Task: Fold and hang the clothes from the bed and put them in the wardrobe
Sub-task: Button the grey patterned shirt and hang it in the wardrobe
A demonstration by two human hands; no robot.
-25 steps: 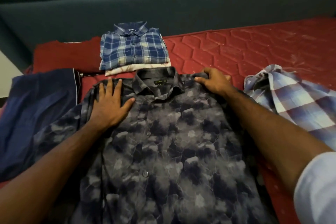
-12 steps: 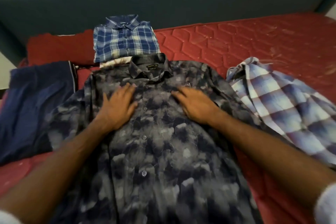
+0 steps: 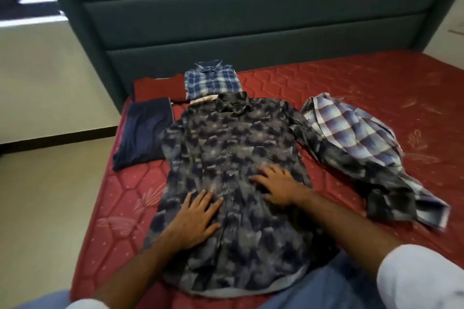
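A dark blue-grey patterned shirt (image 3: 233, 140) lies front up and buttoned on the red mattress (image 3: 351, 88), collar toward the headboard. My left hand (image 3: 198, 218) lies flat on its lower left front, fingers spread. My right hand (image 3: 276, 183) presses flat on the right front at about waist height. The shirt's right sleeve (image 3: 356, 165) stretches out over a crumpled light blue plaid shirt (image 3: 351, 128). Beyond the collar sits a folded blue plaid shirt (image 3: 212, 78) on top of a white folded garment.
A navy folded garment (image 3: 143, 133) lies left of the patterned shirt, and a dark red folded one (image 3: 158, 86) behind it. The teal padded headboard (image 3: 251, 20) closes the far side. The mattress edge and beige floor (image 3: 50, 195) are on the left.
Both hands have slid down the shirt front from the chest to the waist, flattening it. My view has pulled back and higher, so more of the bed shows.
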